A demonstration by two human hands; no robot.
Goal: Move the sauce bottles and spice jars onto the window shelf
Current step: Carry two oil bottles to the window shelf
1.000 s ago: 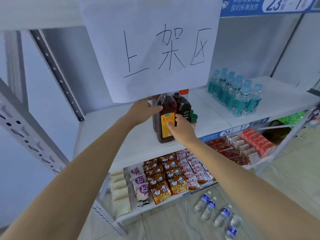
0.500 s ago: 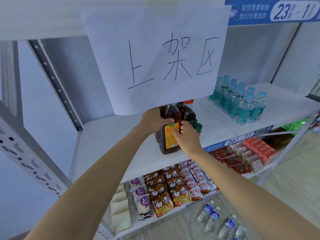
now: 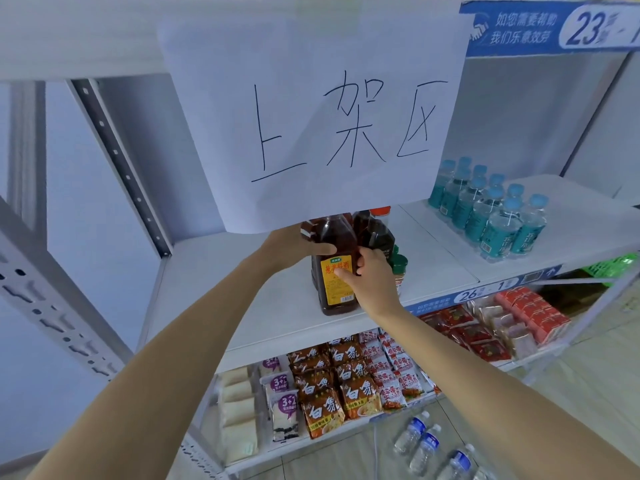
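On the white shelf (image 3: 214, 271), under a hanging paper sign (image 3: 311, 116), stands a brown sauce bottle (image 3: 334, 271); the left hand (image 3: 291, 249) grips its upper left side, thumb across the front; the right hand (image 3: 372, 278) holds its right side at the yellow label; darker bottles (image 3: 375, 232) and a green-capped spice jar (image 3: 400, 268) stand just behind; water bottles (image 3: 491, 213) sit far right.

White paper sign (image 3: 311, 112) is hanging from the upper shelf, showing handwritten "上架区". Blue shelf strip (image 3: 550, 27) at top right is reading "如您需要帮助 我们乐意效劳" and "23". Lower blue strip (image 3: 485, 293) is showing "26" and "1". Brown sauce bottle (image 3: 334, 271) is carrying a yellow label, red characters too blurred to read. Noodle packets (image 3: 356, 393) are showing "白象". White packs (image 3: 285, 403) are showing "3+2".
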